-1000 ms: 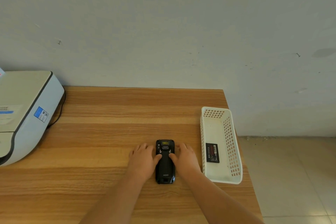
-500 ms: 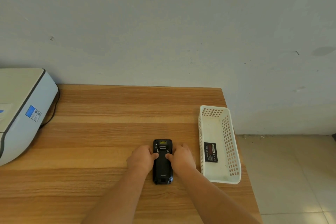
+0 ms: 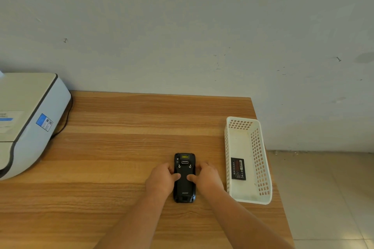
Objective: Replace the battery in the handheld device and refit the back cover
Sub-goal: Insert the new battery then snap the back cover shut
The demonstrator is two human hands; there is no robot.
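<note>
Device [image 3: 184, 178] face-down on counter [image 3: 121, 147], cover on. Left hand [image 3: 162, 180] & right hand [image 3: 206, 178] grip its sides, fingers curled, thumbs on cover. Battery [image 3: 238, 168] in basket [image 3: 261, 159]; swap prob. not yet begun.

"urovo" in small pale letters on the back of the black handheld device [image 3: 184, 178], near its lower end, just below and between the two thumbs. battery [image 3: 238, 168] in the white basket [image 3: 261, 157], right of the right hand [image 3: 206, 176], has a red-and-white label, print too small to read. blue sticker [image 3: 44, 122] on the printer [image 3: 30, 121], far left of the left hand [image 3: 162, 178], unreadable.
</note>
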